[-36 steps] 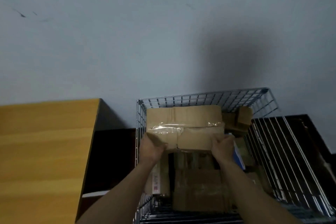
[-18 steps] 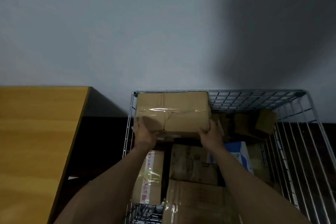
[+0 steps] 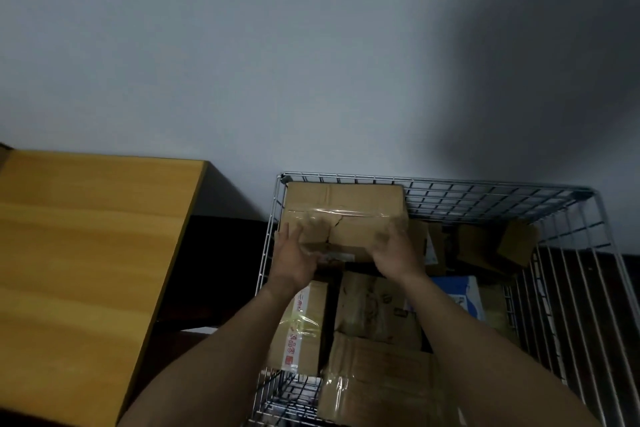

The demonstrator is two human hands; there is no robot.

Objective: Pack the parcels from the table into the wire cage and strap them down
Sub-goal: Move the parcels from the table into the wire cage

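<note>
The left hand (image 3: 294, 255) and right hand (image 3: 394, 253) sit apart on the near face of the box (image 3: 346, 206), lodged in the upper-left corner of the cage (image 3: 450, 181), probably pressing it tight there to save room, though blur hides whether they grip or push.

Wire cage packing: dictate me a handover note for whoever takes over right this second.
Hands: left hand and right hand both at the near face of the taped cardboard box; fingers blurred, grip unclear.
Box: far-left corner of the wire cage, on top of other parcels.
Done: several parcels lie in the cage.
Left: settle this box, then strap the load; no strap in view.
</note>
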